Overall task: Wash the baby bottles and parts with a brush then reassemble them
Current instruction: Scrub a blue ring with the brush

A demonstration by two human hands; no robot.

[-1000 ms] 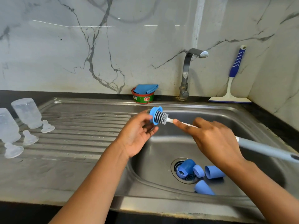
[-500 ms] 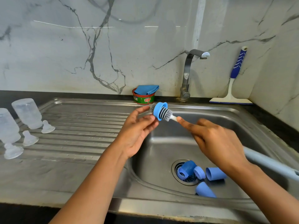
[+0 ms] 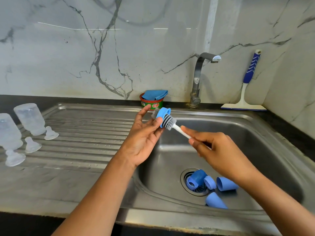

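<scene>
1. Blue plastic was the matter in hand: a blue collar ring [image 3: 165,114] sat threaded on the bristle head of the bottle brush [image 3: 168,123]. It was held up over the back edge of the sink basin [image 3: 255,133], just in front of the soap tub [image 3: 151,103].
2. A second before, the left hand [image 3: 144,135] had its fingers curled round that ring. Now they had spread nearly straight, and only a fingertip or two touched the ring's rim, so the brush itself seemed to carry it.
3. The brush had also gone further through. A tuft of grey bristles showed beyond the far side of the ring, where earlier the head lay almost wholly on the near side.
4. The right hand [image 3: 219,150] was clamped on the white handle, forefinger laid along it, apart from the left hand.
5. I judged that the scrubbing of this ring was near its end, or that the ring was being turned for another pass. With so light a hold it could slide off the bristles into the basin.
6. Much of the task remained. Four more blue parts [image 3: 196,178] lay round the drain. Two clear bottles [image 3: 29,118] stood upside down on the steel surface [image 3: 76,167] at the left, with three teats [image 3: 50,133] beside them. Nothing was yet reassembled.
</scene>
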